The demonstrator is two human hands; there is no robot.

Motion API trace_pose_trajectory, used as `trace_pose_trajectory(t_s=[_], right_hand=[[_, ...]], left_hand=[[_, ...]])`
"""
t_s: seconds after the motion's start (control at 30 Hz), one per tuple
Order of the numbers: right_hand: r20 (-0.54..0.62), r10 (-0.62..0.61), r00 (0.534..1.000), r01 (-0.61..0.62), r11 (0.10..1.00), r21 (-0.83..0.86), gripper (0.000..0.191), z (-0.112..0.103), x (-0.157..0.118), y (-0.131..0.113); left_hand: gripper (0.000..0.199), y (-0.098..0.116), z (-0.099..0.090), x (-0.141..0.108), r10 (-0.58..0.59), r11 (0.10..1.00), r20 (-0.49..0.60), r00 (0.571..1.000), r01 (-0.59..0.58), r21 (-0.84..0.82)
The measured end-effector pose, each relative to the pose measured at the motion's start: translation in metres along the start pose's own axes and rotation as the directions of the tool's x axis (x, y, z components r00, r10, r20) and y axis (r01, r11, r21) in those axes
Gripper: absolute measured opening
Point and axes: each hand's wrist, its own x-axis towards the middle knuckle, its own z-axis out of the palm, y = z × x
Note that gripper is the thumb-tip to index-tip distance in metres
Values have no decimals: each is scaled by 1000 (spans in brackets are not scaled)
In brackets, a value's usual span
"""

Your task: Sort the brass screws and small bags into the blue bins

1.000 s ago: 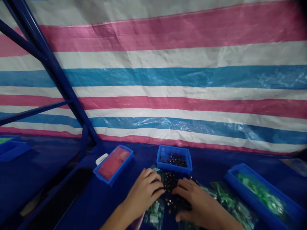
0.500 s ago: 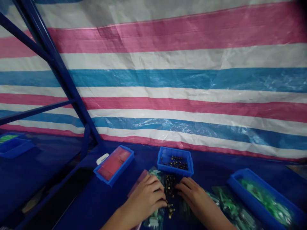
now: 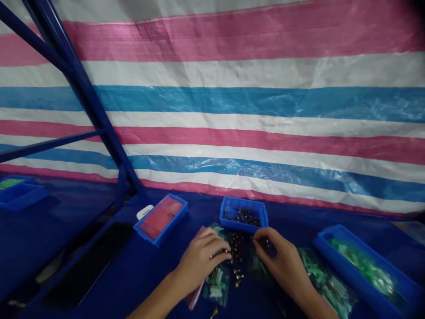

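My left hand (image 3: 206, 251) has its fingers curled round a few small dark, brass-tinted screws that show between thumb and fingers. Just right of it lies a pile of the same screws (image 3: 237, 248), with a few brighter ones (image 3: 238, 277) nearer me. On the other side of the pile, my right hand (image 3: 282, 257) is closed in a pinch, thumb and forefinger together; what they hold is too small to make out. Beneath my left hand are a clear bag of white and green parts (image 3: 216, 283) and a pink sheet or packet (image 3: 195, 294).
Behind the pile stands a blue tray (image 3: 229, 201) with more screws. A blue tray with pink contents (image 3: 161, 217) is at left, beside a black phone-like slab (image 3: 89, 266). Right are bags of green parts (image 3: 327, 279) and a blue bin (image 3: 323, 241). A blue frame post (image 3: 96, 113) rises left.
My right hand has lifted off the pile's right side and drawn its thumb and forefinger together. My left hand has curled round some screws. The view has tilted slightly down.
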Motion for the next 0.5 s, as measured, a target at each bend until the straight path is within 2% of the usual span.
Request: trace_pose_trajectory(t_s=[0.1, 0.2, 0.3, 0.37, 0.5], right_hand=[[56, 156, 986, -166, 925, 342, 24, -1, 0, -11], [121, 249, 961, -275, 809, 520, 28, 3, -1, -17], [144, 295, 945, -322, 746, 583, 28, 6, -2, -18], [147, 302, 942, -328, 739, 588, 29, 7, -1, -17], [104, 262, 959, -278, 815, 508, 28, 4, -1, -15]], left_hand=[[9, 0, -2, 0, -130, 989, -49, 990, 126, -83], [10, 1, -1, 0, -196, 973, -6, 981, 194, -123], [13, 4, 0, 0, -213, 967, 57, 975, 219, -132], [14, 5, 1, 0, -184, 974, 85, 979, 193, -115], [16, 4, 3, -1, -72, 997, 122, 990, 71, 11]])
